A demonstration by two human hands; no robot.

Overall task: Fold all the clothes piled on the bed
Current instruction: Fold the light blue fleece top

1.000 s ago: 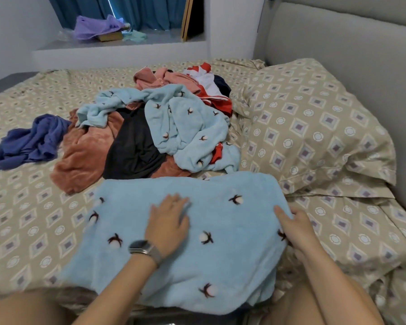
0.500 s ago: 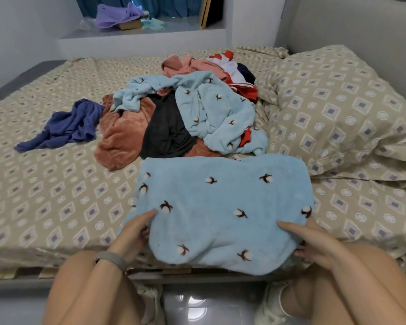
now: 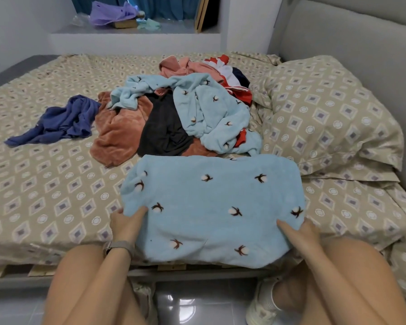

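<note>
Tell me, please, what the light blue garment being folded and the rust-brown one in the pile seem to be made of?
The light blue garment looks like soft fleece or terry: matte, nubby nap with a cotton-boll print. The rust-brown garment looks like plush velour or coral fleece: thick rounded folds with a faint sheen. The exact fibre cannot be told.

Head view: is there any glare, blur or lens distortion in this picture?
Head view: glare spots on the glossy floor tile; bed edge bows from wide-angle distortion; folded blue garment stays sharp; the thighs at the bottom look slightly soft.
</note>
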